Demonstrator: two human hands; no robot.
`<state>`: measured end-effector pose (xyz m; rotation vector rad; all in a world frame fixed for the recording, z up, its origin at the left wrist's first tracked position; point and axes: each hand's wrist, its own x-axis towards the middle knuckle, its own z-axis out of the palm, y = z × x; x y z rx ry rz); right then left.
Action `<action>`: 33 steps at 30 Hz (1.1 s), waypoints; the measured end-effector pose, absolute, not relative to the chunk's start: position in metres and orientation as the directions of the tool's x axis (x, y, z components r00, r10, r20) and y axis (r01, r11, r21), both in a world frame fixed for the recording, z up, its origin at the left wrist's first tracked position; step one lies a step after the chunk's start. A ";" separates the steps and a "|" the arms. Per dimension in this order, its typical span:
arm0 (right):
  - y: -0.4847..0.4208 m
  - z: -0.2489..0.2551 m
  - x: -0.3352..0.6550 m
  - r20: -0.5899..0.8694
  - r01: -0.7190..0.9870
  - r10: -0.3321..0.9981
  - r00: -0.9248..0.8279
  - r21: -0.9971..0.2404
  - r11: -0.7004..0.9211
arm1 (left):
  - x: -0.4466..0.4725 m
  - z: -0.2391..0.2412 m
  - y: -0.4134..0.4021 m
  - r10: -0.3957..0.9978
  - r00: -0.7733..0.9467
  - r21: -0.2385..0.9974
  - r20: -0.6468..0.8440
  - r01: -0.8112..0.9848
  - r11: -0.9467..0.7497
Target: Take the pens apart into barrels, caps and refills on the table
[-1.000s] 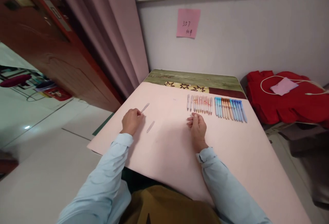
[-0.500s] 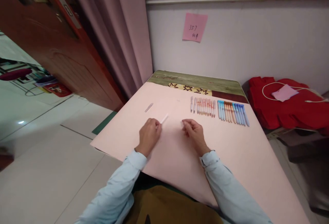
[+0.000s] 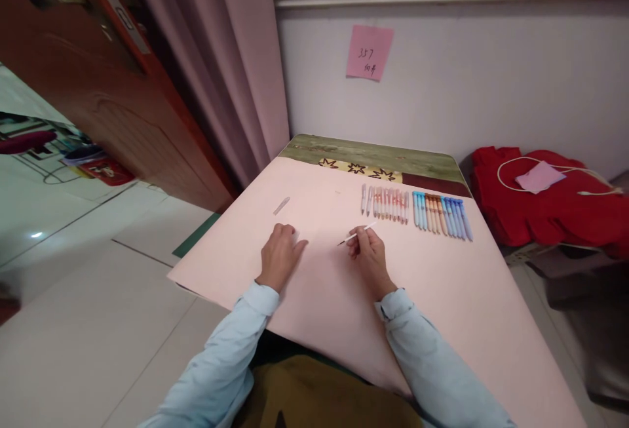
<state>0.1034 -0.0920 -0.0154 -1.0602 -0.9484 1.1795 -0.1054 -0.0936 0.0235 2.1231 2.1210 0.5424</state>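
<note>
A slim white pen refill point(image 3: 352, 237) with a dark tip is pinched in my right hand point(image 3: 371, 254), its tip pointing left and its tail rising past the fingers. My left hand point(image 3: 281, 256) rests low over the pale table cover point(image 3: 314, 323), thumb spread away from the bent fingers. Something whitish shows beside its index finger, too small to make out. Beyond the left hand lies a clear pen barrel point(image 3: 282, 205). Clear pens with reddish markings point(image 3: 390, 204) form a row behind my right hand. Blue and brown pens point(image 3: 442, 214) continue that row to the right.
A red cloth point(image 3: 545, 212) carrying a white cable and a pink paper point(image 3: 540, 177) is at the right. Behind the table is a wall with a pink note point(image 3: 369, 53). A curtain point(image 3: 236, 54) and a wooden door point(image 3: 132, 107) stand to the left.
The white refill has passed from my left hand to my right hand. My left thumb has moved out from its fingers. The view has shifted slightly.
</note>
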 end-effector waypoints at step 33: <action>-0.094 -0.007 0.106 0.160 -0.013 0.984 0.073 -0.987 0.161 | -0.055 0.005 -0.099 0.948 0.162 0.789 0.273 0.527 -0.317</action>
